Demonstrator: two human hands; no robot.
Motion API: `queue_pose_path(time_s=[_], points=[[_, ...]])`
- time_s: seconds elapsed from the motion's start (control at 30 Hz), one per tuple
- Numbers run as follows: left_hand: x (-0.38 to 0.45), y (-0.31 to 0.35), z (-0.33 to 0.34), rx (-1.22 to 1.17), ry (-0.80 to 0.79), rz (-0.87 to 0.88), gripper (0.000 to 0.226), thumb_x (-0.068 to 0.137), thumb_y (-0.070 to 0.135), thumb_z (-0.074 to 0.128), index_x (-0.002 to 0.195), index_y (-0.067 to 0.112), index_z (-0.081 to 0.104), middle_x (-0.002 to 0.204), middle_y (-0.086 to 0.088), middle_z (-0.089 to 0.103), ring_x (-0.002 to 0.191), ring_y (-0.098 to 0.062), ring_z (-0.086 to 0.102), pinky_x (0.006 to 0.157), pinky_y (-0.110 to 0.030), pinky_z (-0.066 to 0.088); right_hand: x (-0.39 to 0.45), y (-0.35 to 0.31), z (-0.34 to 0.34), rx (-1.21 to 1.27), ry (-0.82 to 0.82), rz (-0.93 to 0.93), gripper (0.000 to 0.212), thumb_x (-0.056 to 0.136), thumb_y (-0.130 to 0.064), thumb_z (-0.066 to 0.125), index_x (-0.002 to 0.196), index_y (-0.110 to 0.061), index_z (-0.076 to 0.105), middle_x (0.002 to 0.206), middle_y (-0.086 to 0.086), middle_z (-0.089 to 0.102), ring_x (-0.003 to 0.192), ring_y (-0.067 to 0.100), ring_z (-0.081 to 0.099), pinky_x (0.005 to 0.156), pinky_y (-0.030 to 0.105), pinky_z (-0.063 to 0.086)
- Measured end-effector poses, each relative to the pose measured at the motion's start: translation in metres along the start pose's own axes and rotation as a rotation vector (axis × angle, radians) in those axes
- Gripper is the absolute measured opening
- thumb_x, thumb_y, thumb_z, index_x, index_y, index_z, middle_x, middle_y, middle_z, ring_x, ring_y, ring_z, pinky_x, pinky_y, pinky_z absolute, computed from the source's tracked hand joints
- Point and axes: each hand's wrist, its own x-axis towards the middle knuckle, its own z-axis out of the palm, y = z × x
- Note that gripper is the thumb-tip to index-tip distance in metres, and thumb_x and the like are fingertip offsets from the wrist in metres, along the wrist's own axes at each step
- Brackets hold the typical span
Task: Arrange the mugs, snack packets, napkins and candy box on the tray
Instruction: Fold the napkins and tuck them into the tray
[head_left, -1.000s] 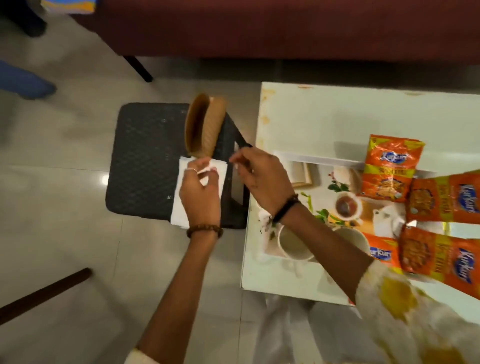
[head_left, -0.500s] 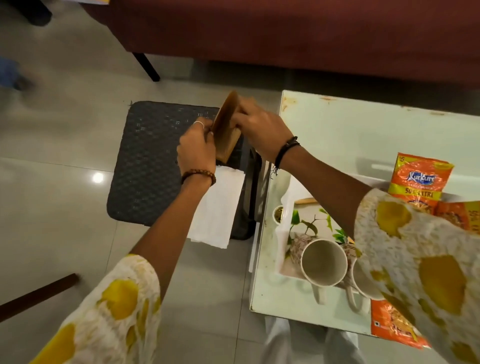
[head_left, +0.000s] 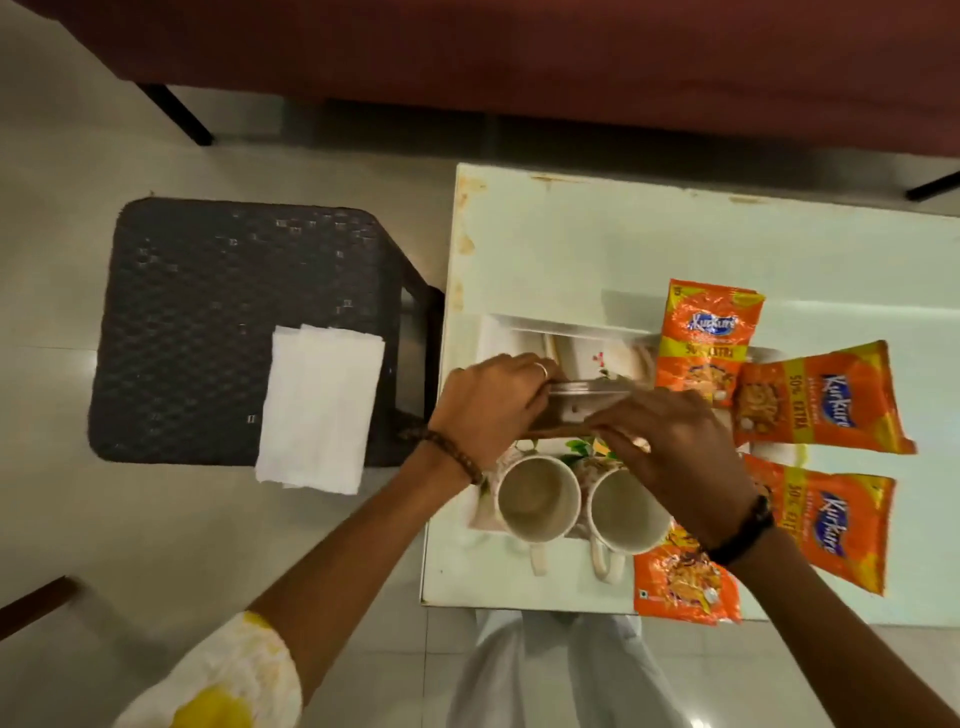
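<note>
Head view: both hands, left hand (head_left: 488, 402) and right hand (head_left: 670, 452), have their fingers closed on the candy box (head_left: 576, 413), held just above the tray (head_left: 498, 332) behind the two mugs (head_left: 537, 501). The step in hand looks like setting it down (napkins (head_left: 317, 410) wait on the stool (head_left: 208, 312)); next, lower it flat and let go.

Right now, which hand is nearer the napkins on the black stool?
The left. The left hand is over the tray's left end, holding the candy box, with the napkins just beyond the table edge. The right hand grips the box's other end, farther away.
</note>
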Motion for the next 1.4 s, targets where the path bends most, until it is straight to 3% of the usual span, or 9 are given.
queue_pose_path(time_s=[0.43, 0.5, 0.63, 0.8, 0.9, 1.0, 1.13, 1.27, 1.4], points=[[-0.002, -0.015, 0.049, -0.185, -0.127, -0.245, 0.025, 0.093, 0.017, 0.047, 0.111, 0.025, 0.062, 0.115, 0.001, 0.068, 0.104, -0.020, 0.062, 0.083, -0.025, 0.047, -0.011, 0.001, 0.046, 0.117, -0.141, 0.289, 0.019, 0.086, -0.014, 0.056, 0.099, -0.013, 0.070, 0.106, 0.008, 0.070, 0.104, 0.029, 0.058, 0.092, 0.042, 0.040], [-0.011, -0.019, 0.045, -0.251, -0.051, -0.295, 0.027, 0.092, 0.013, 0.048, 0.115, 0.021, 0.060, 0.119, -0.001, 0.065, 0.108, -0.020, 0.060, 0.089, -0.026, 0.047, -0.006, -0.013, 0.037, 0.202, -0.034, 0.300, 0.016, 0.087, -0.012, 0.057, 0.095, -0.010, 0.070, 0.098, 0.011, 0.071, 0.095, 0.030, 0.062, 0.085, 0.043, 0.047], [-0.039, -0.041, 0.028, -0.311, 0.230, -0.391, 0.028, 0.091, 0.006, 0.048, 0.116, 0.009, 0.061, 0.125, -0.012, 0.060, 0.117, -0.025, 0.055, 0.098, -0.021, 0.037, 0.017, -0.065, 0.031, 0.499, 0.191, 0.262, 0.014, 0.084, -0.015, 0.057, 0.087, -0.011, 0.070, 0.088, 0.008, 0.073, 0.077, 0.018, 0.067, 0.071, 0.024, 0.048], [-0.076, -0.083, 0.014, -0.175, 0.438, -0.723, 0.032, 0.091, 0.006, 0.049, 0.123, 0.009, 0.056, 0.142, -0.015, 0.044, 0.135, -0.028, 0.035, 0.111, -0.033, 0.028, 0.056, -0.122, 0.089, 0.739, -0.197, 0.421, 0.018, 0.089, -0.014, 0.056, 0.103, -0.007, 0.064, 0.103, 0.014, 0.070, 0.095, 0.024, 0.065, 0.086, 0.036, 0.053], [-0.092, -0.100, 0.012, -0.292, 0.402, -0.768, 0.031, 0.094, 0.009, 0.045, 0.124, 0.009, 0.053, 0.140, -0.013, 0.046, 0.132, -0.024, 0.039, 0.109, -0.029, 0.030, 0.079, -0.142, 0.128, 0.815, -0.323, 0.581, 0.027, 0.086, -0.025, 0.061, 0.105, -0.006, 0.061, 0.103, 0.016, 0.067, 0.098, 0.029, 0.061, 0.086, 0.039, 0.050], [-0.100, -0.107, 0.008, -0.366, 0.433, -0.735, 0.031, 0.094, 0.008, 0.043, 0.123, 0.010, 0.053, 0.135, -0.009, 0.051, 0.126, -0.021, 0.045, 0.100, -0.017, 0.032, 0.092, -0.155, 0.150, 0.792, -0.341, 0.647, 0.023, 0.082, -0.032, 0.064, 0.082, -0.011, 0.058, 0.083, 0.013, 0.060, 0.081, 0.027, 0.058, 0.066, 0.032, 0.042], [-0.100, -0.113, -0.006, -0.676, 0.452, -0.812, 0.031, 0.094, 0.007, 0.044, 0.123, 0.011, 0.053, 0.125, -0.009, 0.057, 0.119, -0.024, 0.051, 0.090, -0.020, 0.043, 0.090, -0.147, 0.141, 0.802, -0.270, 0.670, 0.037, 0.077, -0.020, 0.067, 0.050, -0.018, 0.042, 0.066, 0.008, 0.058, 0.072, 0.026, 0.059, 0.064, 0.030, 0.046], [-0.098, -0.103, -0.021, -1.030, 0.569, -0.870, 0.033, 0.091, 0.016, 0.052, 0.124, 0.015, 0.051, 0.110, 0.007, 0.055, 0.108, -0.014, 0.052, 0.087, -0.027, 0.047, 0.080, -0.121, 0.096, 0.916, -0.228, 0.544, 0.034, 0.078, -0.009, 0.062, 0.057, -0.021, 0.038, 0.063, -0.004, 0.043, 0.061, 0.010, 0.041, 0.047, 0.013, 0.032], [-0.093, -0.087, -0.024, -1.314, 0.447, -0.836, 0.030, 0.087, 0.029, 0.056, 0.117, 0.023, 0.056, 0.112, 0.006, 0.063, 0.103, -0.013, 0.059, 0.084, -0.029, 0.052, 0.068, -0.077, 0.049, 1.193, -0.292, 0.540, 0.026, 0.075, -0.005, 0.063, 0.063, -0.028, 0.061, 0.063, -0.014, 0.064, 0.063, 0.006, 0.058, 0.048, 0.006, 0.043]])
